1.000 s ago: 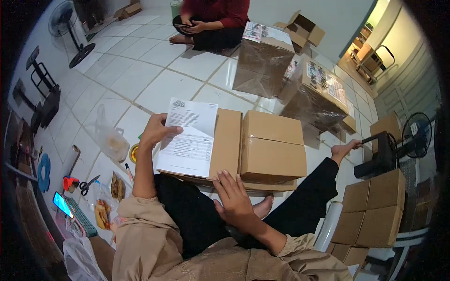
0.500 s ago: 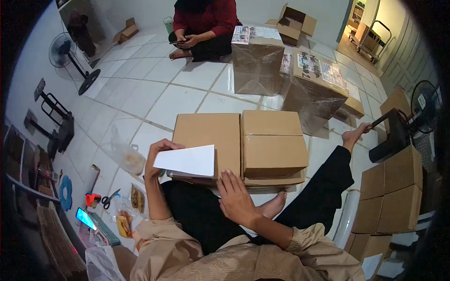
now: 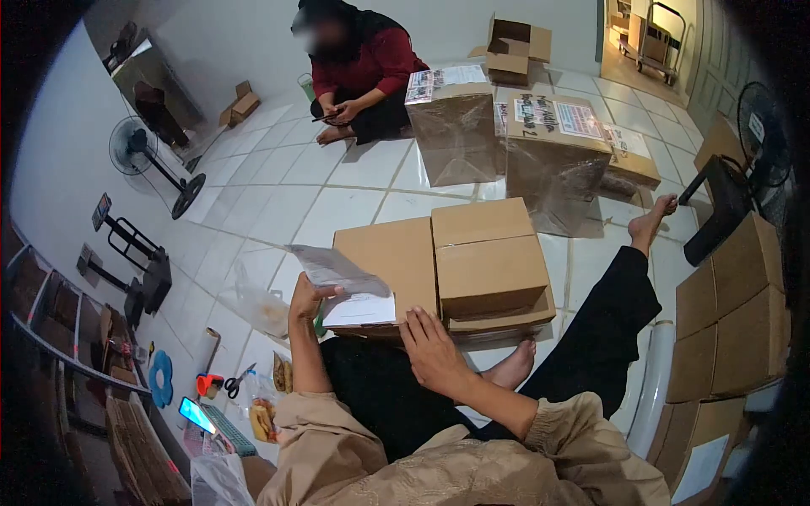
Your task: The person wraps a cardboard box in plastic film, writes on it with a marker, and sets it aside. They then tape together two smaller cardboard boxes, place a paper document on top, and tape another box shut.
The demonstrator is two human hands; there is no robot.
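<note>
My left hand (image 3: 307, 300) pinches a lifted white paper sheet (image 3: 342, 268), which curls up over the left carton. Beneath it, another white sheet (image 3: 361, 312) lies on the near left corner of that brown cardboard box (image 3: 390, 246). Something green shows partly beside my left fingers, too hidden to name. My right hand (image 3: 432, 352) lies with fingers stretched out at the box's near edge, its fingertips by the lower sheet's corner. Close against the right side stands a second closed cardboard box (image 3: 489, 261).
A person (image 3: 367, 80) sits across the tiled floor, holding a phone. Wrapped cartons (image 3: 460, 139) stand ahead. Scissors (image 3: 240, 381), an orange tape dispenser (image 3: 208, 385) and a lit phone (image 3: 196, 415) lie left. Stacked boxes (image 3: 742, 312) and a plastic roll (image 3: 654, 384) are right.
My left hand has raised and curled the upper sheet, uncovering a sheet below. My right hand stays at the box edge. The camera view has tilted up and shifted.
</note>
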